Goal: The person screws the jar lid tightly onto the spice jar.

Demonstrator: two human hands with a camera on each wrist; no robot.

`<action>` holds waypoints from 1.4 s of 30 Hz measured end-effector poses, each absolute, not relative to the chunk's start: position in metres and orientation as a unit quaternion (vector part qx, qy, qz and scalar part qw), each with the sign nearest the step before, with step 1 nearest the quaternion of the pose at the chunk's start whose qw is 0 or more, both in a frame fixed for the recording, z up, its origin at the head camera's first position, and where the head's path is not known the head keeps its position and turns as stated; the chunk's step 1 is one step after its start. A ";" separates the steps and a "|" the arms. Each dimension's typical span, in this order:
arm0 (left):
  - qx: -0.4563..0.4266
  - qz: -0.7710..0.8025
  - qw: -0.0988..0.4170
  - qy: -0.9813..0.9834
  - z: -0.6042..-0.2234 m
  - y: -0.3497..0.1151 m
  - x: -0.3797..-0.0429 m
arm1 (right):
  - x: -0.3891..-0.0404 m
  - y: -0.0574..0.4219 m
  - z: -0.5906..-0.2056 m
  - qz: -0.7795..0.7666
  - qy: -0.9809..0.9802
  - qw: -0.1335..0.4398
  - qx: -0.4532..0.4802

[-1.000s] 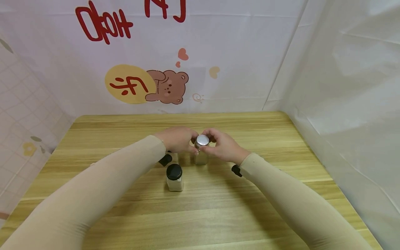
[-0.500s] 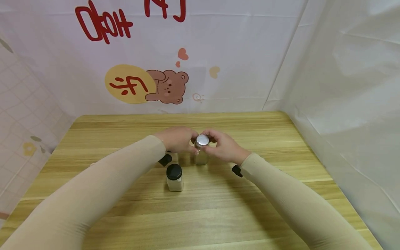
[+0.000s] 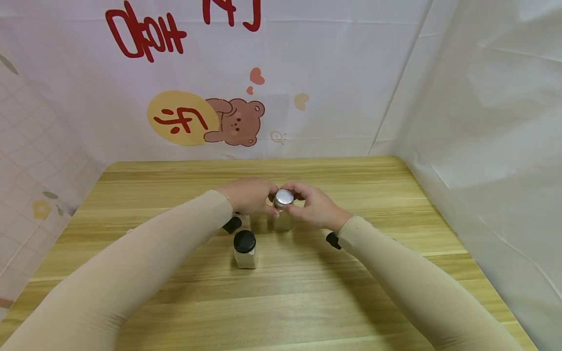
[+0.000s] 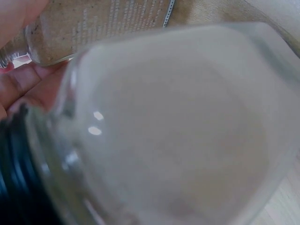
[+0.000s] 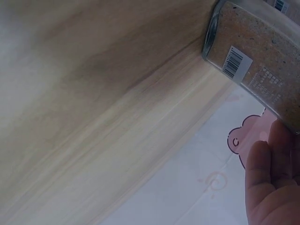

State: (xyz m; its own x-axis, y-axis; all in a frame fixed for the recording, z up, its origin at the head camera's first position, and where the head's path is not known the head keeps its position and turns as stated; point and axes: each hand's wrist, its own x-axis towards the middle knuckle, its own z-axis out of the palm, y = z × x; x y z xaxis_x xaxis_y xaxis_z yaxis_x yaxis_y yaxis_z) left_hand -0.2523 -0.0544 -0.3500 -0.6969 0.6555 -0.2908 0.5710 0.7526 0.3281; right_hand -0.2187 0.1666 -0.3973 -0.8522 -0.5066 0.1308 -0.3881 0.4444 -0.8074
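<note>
A glass seasoning jar [image 3: 283, 224] with a silver lid [image 3: 284, 196] stands upright on the table. Its speckled brown contents and small white print show in the left wrist view, and a barcode label [image 5: 236, 64] in the right wrist view. From the left, my left hand [image 3: 250, 196] holds the jar near its neck between thumb and fingers. My right hand [image 3: 319, 207] grips the lid from the right, thumb in front and fingers behind. Some fingertips are hidden behind the jar.
A black-lidded jar [image 3: 246, 251] with pale contents stands closer to me. Another jar [image 3: 244, 222] is partly hidden by my left wrist; a black-capped jar [image 4: 178, 131] fills the left wrist view. A white printed sheet [image 3: 333, 97] hangs behind the wooden table [image 3: 307, 302].
My right thumb and fingers have shifted slightly around the silver lid. The left hand and the jars stay where they were.
</note>
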 end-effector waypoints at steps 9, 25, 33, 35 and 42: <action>0.339 0.108 0.199 0.913 -0.348 -0.054 -0.252 | -0.218 0.165 -0.397 -0.460 0.847 0.061 -0.258; 0.335 0.108 0.198 0.915 -0.349 -0.054 -0.250 | -0.217 0.164 -0.392 -0.423 0.857 0.057 -0.288; 0.333 0.116 0.201 0.914 -0.348 -0.054 -0.249 | -0.218 0.166 -0.394 -0.437 0.856 0.063 -0.269; 0.334 0.114 0.199 0.914 -0.348 -0.054 -0.249 | -0.219 0.167 -0.395 -0.438 0.853 0.067 -0.274; 0.336 0.108 0.193 0.915 -0.349 -0.055 -0.249 | -0.220 0.167 -0.397 -0.448 0.851 0.076 -0.263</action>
State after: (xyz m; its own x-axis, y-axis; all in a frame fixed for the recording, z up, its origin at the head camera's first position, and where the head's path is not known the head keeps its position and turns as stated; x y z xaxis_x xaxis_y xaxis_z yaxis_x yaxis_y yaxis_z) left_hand -0.2489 -0.0549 -0.3487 -0.6995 0.6570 -0.2811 0.5733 0.7508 0.3280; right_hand -0.2198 0.1665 -0.3970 -0.8506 -0.5150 0.1066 -0.3792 0.4602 -0.8027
